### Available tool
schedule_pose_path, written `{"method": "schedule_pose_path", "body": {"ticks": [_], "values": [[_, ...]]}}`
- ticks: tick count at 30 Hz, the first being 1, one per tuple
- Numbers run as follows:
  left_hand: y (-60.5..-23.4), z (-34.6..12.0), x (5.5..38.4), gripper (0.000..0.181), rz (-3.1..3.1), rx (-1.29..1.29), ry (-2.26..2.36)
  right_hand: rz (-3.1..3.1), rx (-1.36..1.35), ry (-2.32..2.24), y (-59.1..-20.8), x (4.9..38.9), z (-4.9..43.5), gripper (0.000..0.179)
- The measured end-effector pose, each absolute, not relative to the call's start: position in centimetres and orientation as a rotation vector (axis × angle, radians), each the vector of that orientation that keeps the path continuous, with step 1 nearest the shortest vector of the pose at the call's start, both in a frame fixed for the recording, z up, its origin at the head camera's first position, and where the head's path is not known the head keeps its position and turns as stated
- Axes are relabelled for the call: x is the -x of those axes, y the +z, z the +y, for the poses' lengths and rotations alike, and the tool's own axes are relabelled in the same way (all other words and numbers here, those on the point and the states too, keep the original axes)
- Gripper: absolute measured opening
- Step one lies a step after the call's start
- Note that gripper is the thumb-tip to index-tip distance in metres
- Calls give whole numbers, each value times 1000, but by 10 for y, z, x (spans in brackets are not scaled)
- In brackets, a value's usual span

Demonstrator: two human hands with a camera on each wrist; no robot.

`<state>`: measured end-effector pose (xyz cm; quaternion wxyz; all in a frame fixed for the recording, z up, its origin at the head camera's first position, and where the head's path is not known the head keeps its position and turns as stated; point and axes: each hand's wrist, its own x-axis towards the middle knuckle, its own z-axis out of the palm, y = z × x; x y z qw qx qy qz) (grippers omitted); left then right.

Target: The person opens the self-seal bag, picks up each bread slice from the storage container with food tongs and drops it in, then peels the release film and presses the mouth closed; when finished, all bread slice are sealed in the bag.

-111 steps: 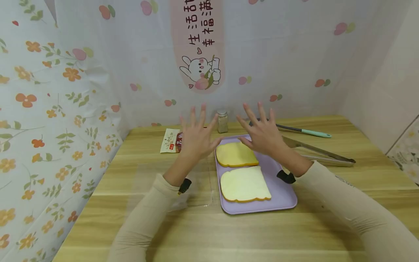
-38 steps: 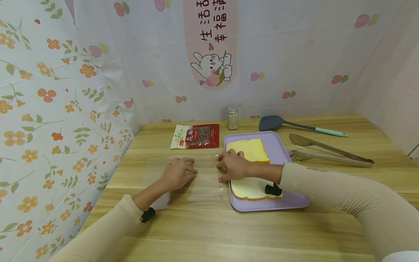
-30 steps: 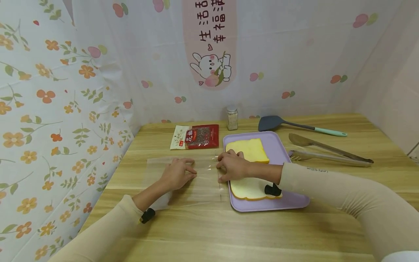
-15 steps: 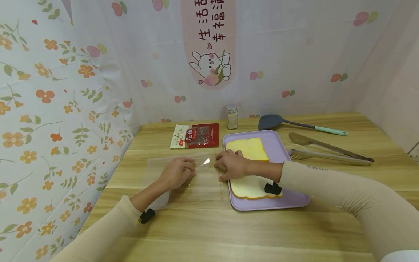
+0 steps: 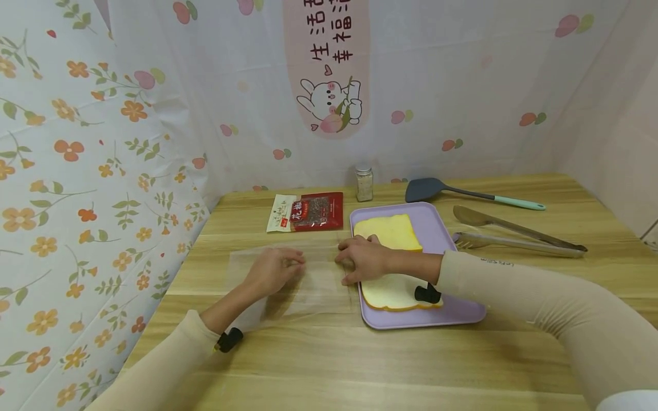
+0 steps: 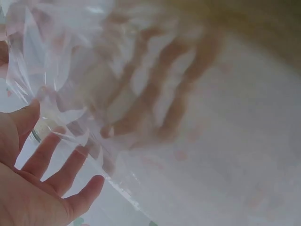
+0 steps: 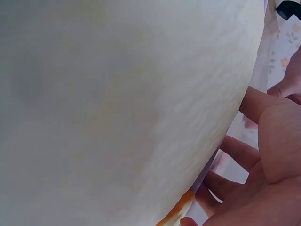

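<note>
A clear plastic bag (image 5: 321, 297) lies spread on the wooden table, left of a lilac tray. My left hand (image 5: 272, 271) is over the bag and pinches its film, and in the left wrist view the left hand (image 6: 42, 174) shows crinkled film at its fingertips. My right hand (image 5: 364, 260) grips the bag's right edge beside the tray, with curled fingers. Its wrist is above the tray (image 5: 465, 314) and two bread slices, a yellow one (image 5: 388, 228) and a paler one (image 5: 393, 291). Close up, the pale bread slice (image 7: 127, 103) fills most of the right wrist view.
A red packet of spice (image 5: 316, 211) and a small glass jar (image 5: 364, 184) are at the back. To the right lie a spatula (image 5: 452, 190) with a mint handle and metal tongs (image 5: 519, 237). Patterned cloth (image 5: 139, 142) hangs behind and at the left.
Both hands came down from raised and spread above the tray to the plastic bag. Lately the left fingers shift slightly, and a bright fold in the film has flattened. Bread and utensils stay put.
</note>
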<state>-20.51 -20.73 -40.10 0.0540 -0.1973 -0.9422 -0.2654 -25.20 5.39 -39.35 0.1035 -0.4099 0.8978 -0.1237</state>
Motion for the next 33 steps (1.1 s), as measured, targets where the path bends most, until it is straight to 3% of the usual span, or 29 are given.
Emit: {"method": "schedule_pose_path", "body": {"ticks": [14, 25, 33], "values": [[-396, -208, 202, 9, -2804, 587, -743, 2633, 1199, -340, -392, 253, 51, 50], [-393, -208, 202, 11, -2780, 534, -959, 2610, 1194, -271, -383, 253, 49, 49], [-387, -207, 202, 11, -2803, 471, -1055, 2592, 1201, -128, -383, 249, 46, 81]]}}
